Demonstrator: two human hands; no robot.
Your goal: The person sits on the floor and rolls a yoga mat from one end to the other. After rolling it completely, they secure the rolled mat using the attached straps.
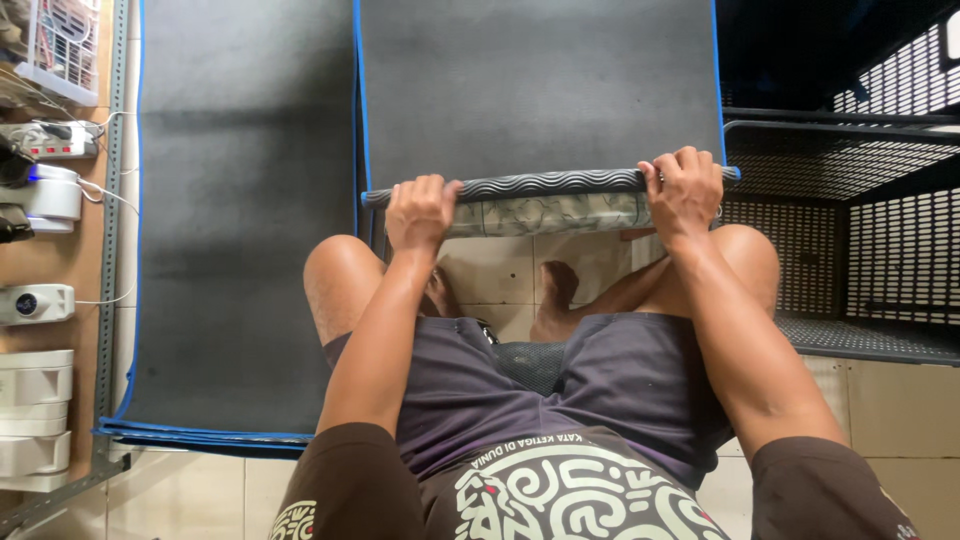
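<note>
- Nearest the camera, the person sits on a tiled floor (900, 390) with knees drawn up, forearms reaching forward over dark shorts.
- The left hand (420, 212) is curled shut around the rolled near edge of a dark mat (540, 90), gripping close to the roll's left end.
- The right hand (684, 190) is likewise wrapped tight around the same roll, close to its right end, fingers over the top.
- The rolled edge (550, 185) lies just beyond the knees, its long axis running left to right across the view; the flat remainder of the mat stretches away from the person.
- Judging by how it curls, the mat looks soft and pliable, fairly light, with a ribbed underside that should give grip; holding near both ends, as here, seems the sensible way to keep the roll even.
- A second, similar mat (240, 220) with blue edging lies flat just beside it on the left.
- Farther right stands a black perforated metal rack (860, 170); on the far left, small white appliances and a power strip (50, 140).
</note>
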